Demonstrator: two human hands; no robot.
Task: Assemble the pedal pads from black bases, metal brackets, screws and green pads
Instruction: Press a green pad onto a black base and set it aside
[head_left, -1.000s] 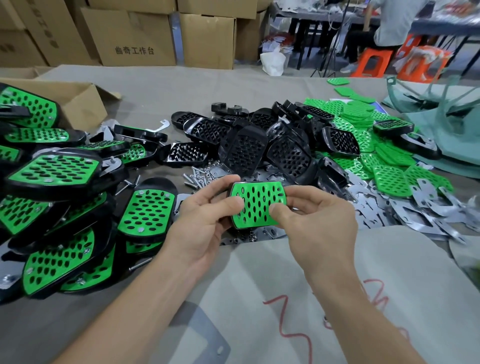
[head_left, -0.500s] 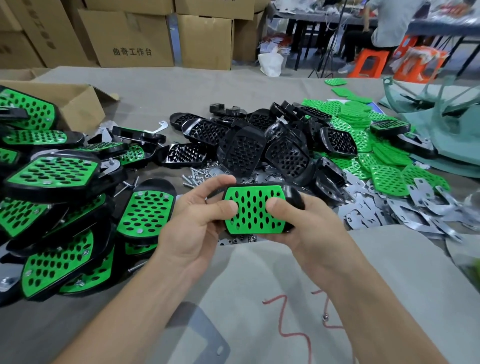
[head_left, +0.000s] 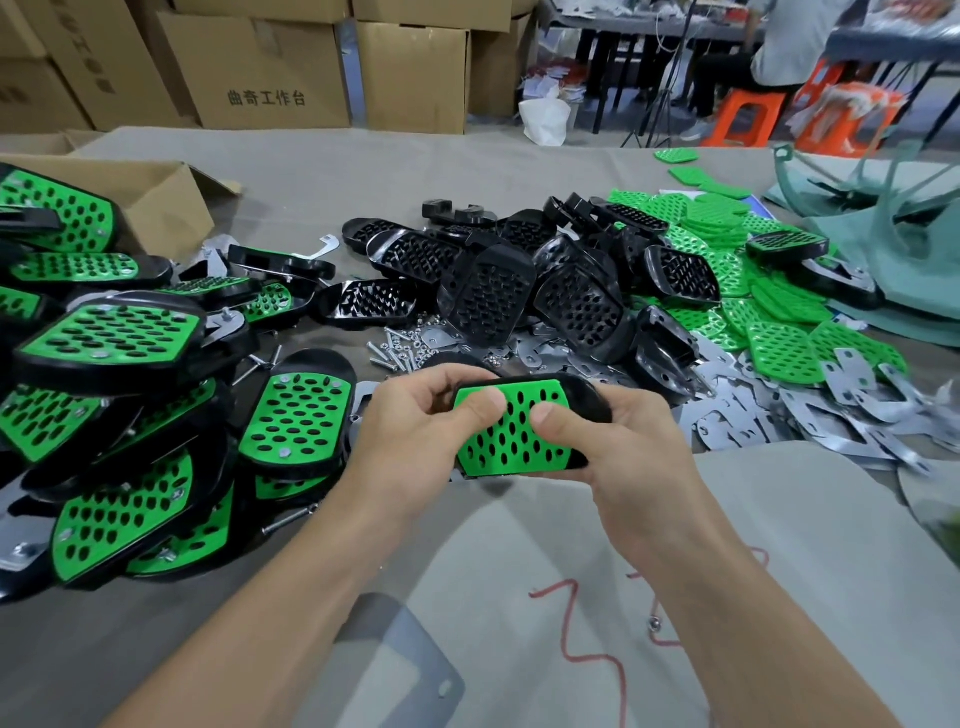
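Setting: grey cloth-covered worktable (head_left: 363, 171), with brown cardboard boxes (head_left: 270, 67) behind it.
Held piece: one green perforated plastic pad (head_left: 511, 441) lies on one black oval plastic base (head_left: 592, 400), held just above the table in front of the screws.
Left hand (head_left: 415, 436): thumb presses the pad's face, fingers curl round the base's end.
Right hand (head_left: 623, 447): grips the opposite end in the same way.
Risk: uneven thumb pressure would likely seat the pad askew, leaving one edge lifted.
Counts: at least nine finished green-faced pedals (head_left: 109, 338); roughly ten loose black bases (head_left: 488, 296). The spare green pads (head_left: 779, 348), flat metal brackets (head_left: 831, 415) and small steel screws (head_left: 395, 353) overlap too much to count.
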